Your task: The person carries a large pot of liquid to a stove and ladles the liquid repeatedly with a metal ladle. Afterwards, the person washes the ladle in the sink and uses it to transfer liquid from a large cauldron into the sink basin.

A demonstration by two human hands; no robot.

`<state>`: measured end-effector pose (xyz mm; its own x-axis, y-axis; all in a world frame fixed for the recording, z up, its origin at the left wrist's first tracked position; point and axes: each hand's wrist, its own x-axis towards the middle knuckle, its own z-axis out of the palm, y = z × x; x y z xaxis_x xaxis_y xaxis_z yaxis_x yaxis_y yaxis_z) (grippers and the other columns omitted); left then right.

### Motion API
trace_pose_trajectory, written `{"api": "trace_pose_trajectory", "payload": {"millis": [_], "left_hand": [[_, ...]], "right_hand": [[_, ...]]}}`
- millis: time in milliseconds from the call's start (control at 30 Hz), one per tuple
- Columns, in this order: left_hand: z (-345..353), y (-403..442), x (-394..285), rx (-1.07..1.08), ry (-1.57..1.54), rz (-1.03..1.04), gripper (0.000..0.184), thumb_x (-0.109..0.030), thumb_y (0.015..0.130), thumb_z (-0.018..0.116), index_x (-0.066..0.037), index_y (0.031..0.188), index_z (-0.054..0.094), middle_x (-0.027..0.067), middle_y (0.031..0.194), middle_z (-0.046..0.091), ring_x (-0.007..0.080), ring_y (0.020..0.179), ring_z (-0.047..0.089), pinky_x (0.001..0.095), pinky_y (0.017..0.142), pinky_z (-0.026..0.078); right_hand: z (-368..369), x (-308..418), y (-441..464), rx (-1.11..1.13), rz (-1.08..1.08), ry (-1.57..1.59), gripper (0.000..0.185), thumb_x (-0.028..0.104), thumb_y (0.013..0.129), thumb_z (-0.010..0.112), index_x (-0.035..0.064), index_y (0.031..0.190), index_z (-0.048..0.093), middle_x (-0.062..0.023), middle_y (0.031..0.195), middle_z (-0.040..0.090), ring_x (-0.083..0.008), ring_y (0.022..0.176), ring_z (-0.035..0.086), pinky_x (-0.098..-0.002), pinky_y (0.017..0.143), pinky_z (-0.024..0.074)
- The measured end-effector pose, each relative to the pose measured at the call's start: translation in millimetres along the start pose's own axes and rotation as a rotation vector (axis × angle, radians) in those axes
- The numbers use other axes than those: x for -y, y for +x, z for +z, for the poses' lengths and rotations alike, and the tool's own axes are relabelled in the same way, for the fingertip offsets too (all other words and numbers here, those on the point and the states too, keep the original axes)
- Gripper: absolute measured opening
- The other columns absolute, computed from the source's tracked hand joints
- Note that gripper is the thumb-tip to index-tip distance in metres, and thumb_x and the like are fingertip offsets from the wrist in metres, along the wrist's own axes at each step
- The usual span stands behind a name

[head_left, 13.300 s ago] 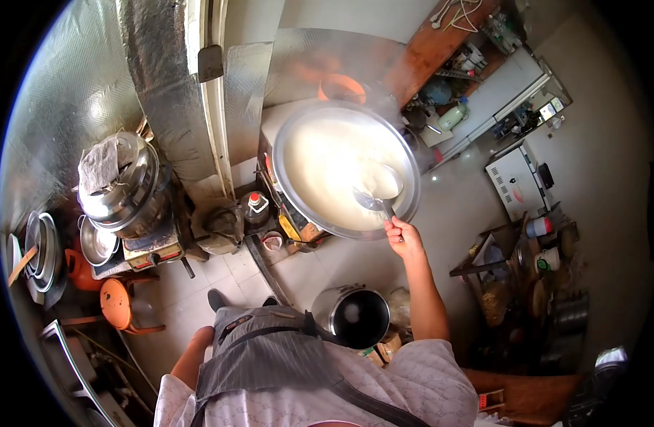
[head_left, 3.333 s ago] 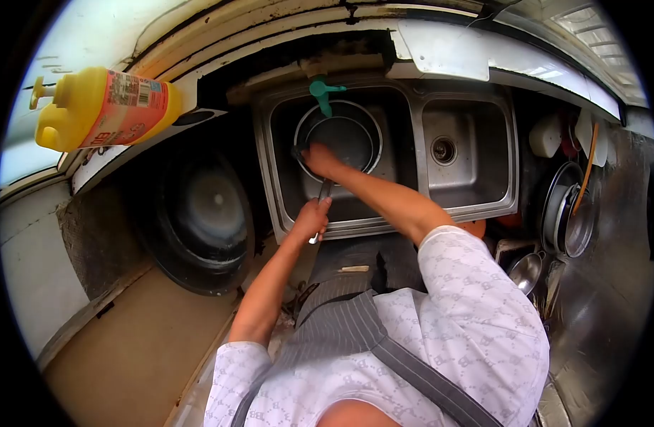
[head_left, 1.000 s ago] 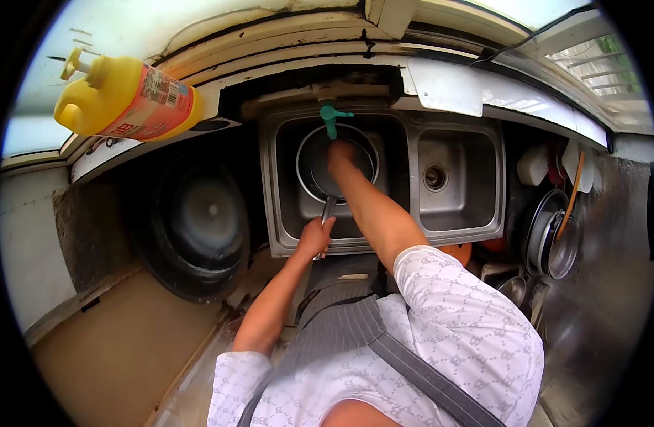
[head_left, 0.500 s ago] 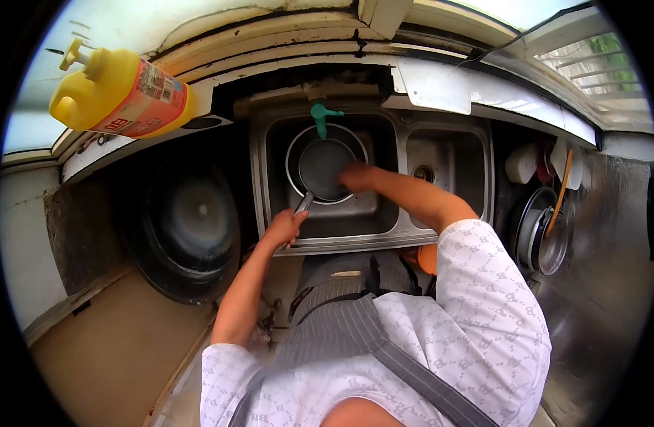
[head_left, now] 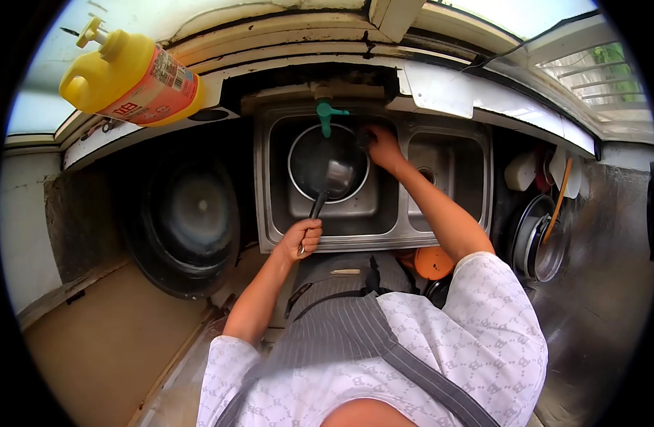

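My left hand [head_left: 300, 237] is closed round the dark handle of a pan [head_left: 318, 205]. The pan's dark round body [head_left: 328, 162] is over a round, light-rimmed vessel [head_left: 293, 181] in the left sink basin [head_left: 370, 222]. A pale patch of light shines on the pan's surface; which face is up I cannot tell. My right hand [head_left: 384, 148] is at the basin's upper right, beside the vessel's rim, with its fingers curled. Something dark shows at those fingers, too unclear to name. A green tap [head_left: 325, 114] hangs over the vessel.
The right basin [head_left: 451, 160] has a drain. A large black basin [head_left: 192, 220] stands at left, below a yellow pump bottle [head_left: 138, 82] on the ledge. Stacked bowls [head_left: 537, 235] with a wooden stick [head_left: 559, 199] stand at right. An orange container [head_left: 432, 263] is below the sink.
My right hand has gone from inside the pan to the basin's upper right. My left hand has shifted right and slightly down with the handle, and the pan now looks darker and differently angled.
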<state>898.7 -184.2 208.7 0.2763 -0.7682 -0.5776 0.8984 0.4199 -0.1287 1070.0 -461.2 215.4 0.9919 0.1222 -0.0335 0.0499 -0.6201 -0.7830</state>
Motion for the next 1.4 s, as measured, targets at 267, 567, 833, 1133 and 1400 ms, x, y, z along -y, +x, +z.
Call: {"api": "trace_pose_trajectory", "payload": {"millis": [267, 567, 833, 1133, 1400], "left_hand": [[14, -15, -4, 0.03, -0.029, 0.091, 0.023, -0.029, 0.088, 0.045, -0.007, 0.085, 0.051, 0.0009, 0.056, 0.039, 0.0128, 0.042, 0.039, 0.027, 0.036, 0.033], [19, -27, -30, -0.581, 0.656, 0.173, 0.022, -0.027, 0.09, 0.052, -0.006, 0.089, 0.05, 0.0028, 0.057, 0.048, 0.0122, 0.041, 0.045, 0.027, 0.034, 0.035], [12, -13, -40, -0.771, 1.154, 0.08, 0.034, -0.038, 0.091, 0.054, -0.007, 0.079, 0.047, -0.0001, 0.054, 0.044, 0.0105, 0.039, 0.047, 0.0255, 0.032, 0.035], [15, 4, -43, -0.967, 1.501, 0.2, 0.038, -0.033, 0.084, 0.063, 0.001, 0.069, 0.052, 0.0121, 0.052, 0.053, 0.0233, 0.044, 0.056, 0.0384, 0.048, 0.044], [2, -4, -37, -0.87, 1.736, 0.24, 0.034, -0.029, 0.08, 0.064, 0.004, 0.085, 0.058, 0.0278, 0.082, 0.062, 0.044, 0.087, 0.06, 0.0462, 0.074, 0.047]], "right_hand": [[63, -28, -30, 0.253, -0.142, -0.48, 0.026, 0.002, 0.073, 0.054, 0.0006, 0.096, 0.065, -0.0228, 0.102, 0.059, -0.0365, 0.094, 0.06, -0.0429, 0.082, 0.0502], [103, -47, -9, 0.53, 0.054, -0.53, 0.016, 0.007, 0.076, 0.054, 0.001, 0.085, 0.066, -0.0207, 0.086, 0.066, -0.0382, 0.083, 0.064, -0.0456, 0.076, 0.0517], [51, 56, -43, -0.032, -0.092, -0.22, 0.02, 0.006, 0.08, 0.053, -0.0014, 0.097, 0.06, -0.0215, 0.115, 0.056, -0.0382, 0.107, 0.054, -0.0443, 0.093, 0.0439], [118, 3, 25, 0.189, 0.007, -0.319, 0.024, 0.019, 0.086, 0.05, -0.0008, 0.094, 0.062, -0.0237, 0.119, 0.054, -0.0424, 0.115, 0.045, -0.0479, 0.095, 0.037], [91, 60, -55, -0.236, -0.126, -0.378, 0.028, 0.016, 0.086, 0.047, 0.0022, 0.107, 0.059, -0.0237, 0.122, 0.051, -0.0424, 0.12, 0.041, -0.0514, 0.1, 0.0349]]}}
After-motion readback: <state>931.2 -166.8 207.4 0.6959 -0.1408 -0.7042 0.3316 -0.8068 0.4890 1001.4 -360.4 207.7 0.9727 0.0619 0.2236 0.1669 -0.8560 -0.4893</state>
